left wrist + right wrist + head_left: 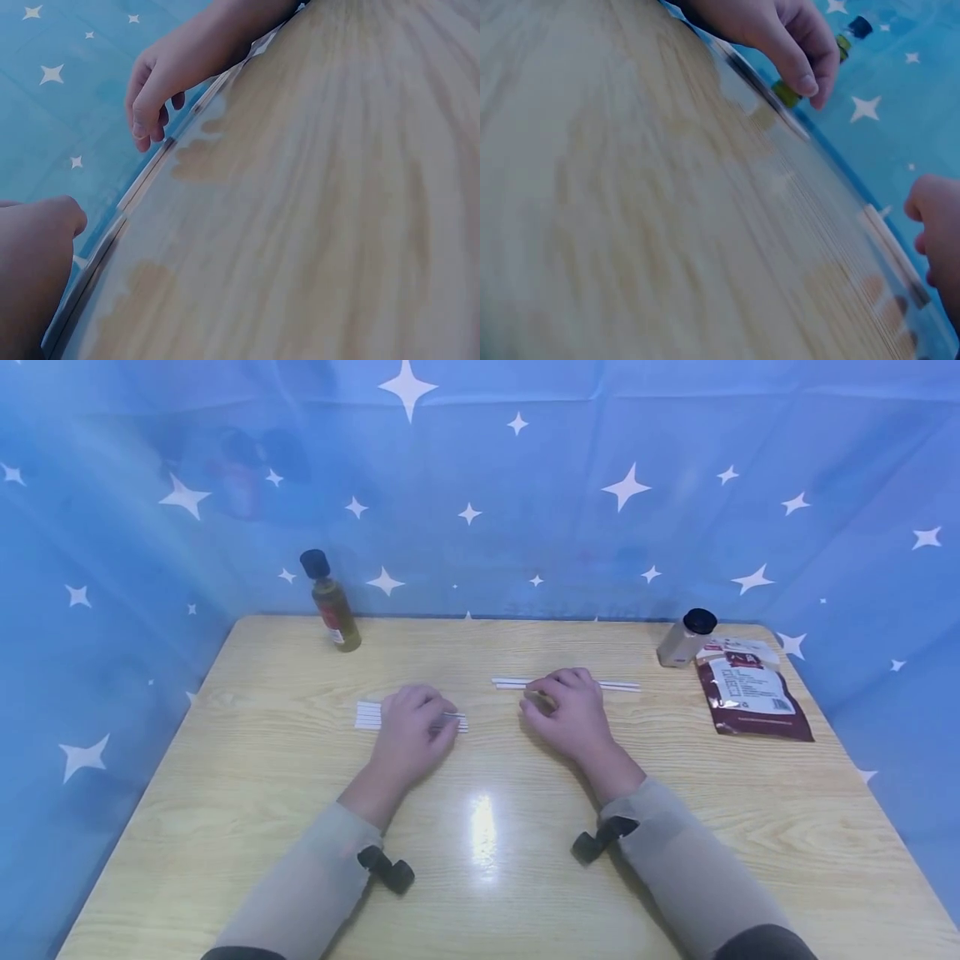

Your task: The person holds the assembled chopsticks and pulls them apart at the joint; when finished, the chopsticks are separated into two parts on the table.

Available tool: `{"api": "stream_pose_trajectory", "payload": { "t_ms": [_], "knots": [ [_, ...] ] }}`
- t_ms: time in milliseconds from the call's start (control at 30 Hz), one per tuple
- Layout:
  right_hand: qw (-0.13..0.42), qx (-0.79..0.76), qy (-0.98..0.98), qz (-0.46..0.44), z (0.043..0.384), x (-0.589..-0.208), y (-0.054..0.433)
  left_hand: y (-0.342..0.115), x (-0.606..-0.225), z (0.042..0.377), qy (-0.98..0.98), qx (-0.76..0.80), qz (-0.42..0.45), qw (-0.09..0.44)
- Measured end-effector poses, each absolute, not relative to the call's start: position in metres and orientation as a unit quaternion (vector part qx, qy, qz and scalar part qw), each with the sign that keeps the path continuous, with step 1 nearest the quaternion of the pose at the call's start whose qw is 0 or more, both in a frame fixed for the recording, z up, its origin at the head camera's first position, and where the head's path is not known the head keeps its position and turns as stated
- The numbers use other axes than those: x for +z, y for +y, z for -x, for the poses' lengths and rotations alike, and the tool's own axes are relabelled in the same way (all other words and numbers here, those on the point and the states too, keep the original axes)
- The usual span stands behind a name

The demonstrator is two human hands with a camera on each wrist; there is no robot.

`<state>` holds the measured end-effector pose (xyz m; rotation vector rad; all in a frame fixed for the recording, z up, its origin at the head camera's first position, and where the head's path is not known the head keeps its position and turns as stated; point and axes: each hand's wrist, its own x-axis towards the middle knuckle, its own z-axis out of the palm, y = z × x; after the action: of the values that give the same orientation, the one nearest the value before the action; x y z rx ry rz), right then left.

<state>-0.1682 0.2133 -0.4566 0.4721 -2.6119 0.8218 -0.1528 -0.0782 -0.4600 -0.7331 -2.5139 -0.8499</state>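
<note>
On the table to the left lies a row of thin white sticks [367, 716], side by side. My left hand [411, 722] is over their right half and hides part of them. Its fingers curve loosely downward, and the right wrist view shows nothing between thumb and fingers of that left hand [799, 45]. Two more white sticks [621, 686] lie farther right, a small gap between them. Over their left part is my right hand [570, 714], fingers loosely bent and fingertips close by the sticks. In the left wrist view this right hand [176, 71] hangs with nothing in its fingers.
A bottle [335, 614] with a black cap stands at the back left of the wooden table [480, 910]. At the back right are a black-lidded jar [677, 645] and a maroon packet [753, 693] with a white label. A blue star-patterned cloth [480, 468] hangs behind.
</note>
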Motion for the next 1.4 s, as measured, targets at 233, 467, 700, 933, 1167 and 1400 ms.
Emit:
{"api": "stream_pose_trajectory", "payload": {
  "t_ms": [233,467,700,933,1167,1400],
  "knots": [
    [0.185,0.293,-0.919,-0.189,0.170,-0.457,0.191,-0.095,-0.461,0.153,-0.904,-0.305,0.237,0.182],
    [0.183,0.278,-0.918,-0.214,0.169,-0.458,0.165,-0.101,-0.462,0.154,-0.924,-0.290,0.205,0.142],
    [0.168,0.299,-0.912,-0.225,0.169,-0.456,0.143,-0.111,-0.458,0.156,-0.937,-0.288,0.161,0.114],
    [0.111,0.276,-0.932,-0.208,0.167,-0.452,0.119,-0.121,-0.461,0.156,-0.940,-0.294,0.133,0.109],
    [0.109,0.259,-0.933,-0.226,0.167,-0.453,0.104,-0.121,-0.464,0.157,-0.940,-0.303,0.114,0.105],
    [0.126,0.250,-0.931,-0.236,0.167,-0.453,0.101,-0.121,-0.465,0.159,-0.933,-0.324,0.105,0.114]
  ]
}}
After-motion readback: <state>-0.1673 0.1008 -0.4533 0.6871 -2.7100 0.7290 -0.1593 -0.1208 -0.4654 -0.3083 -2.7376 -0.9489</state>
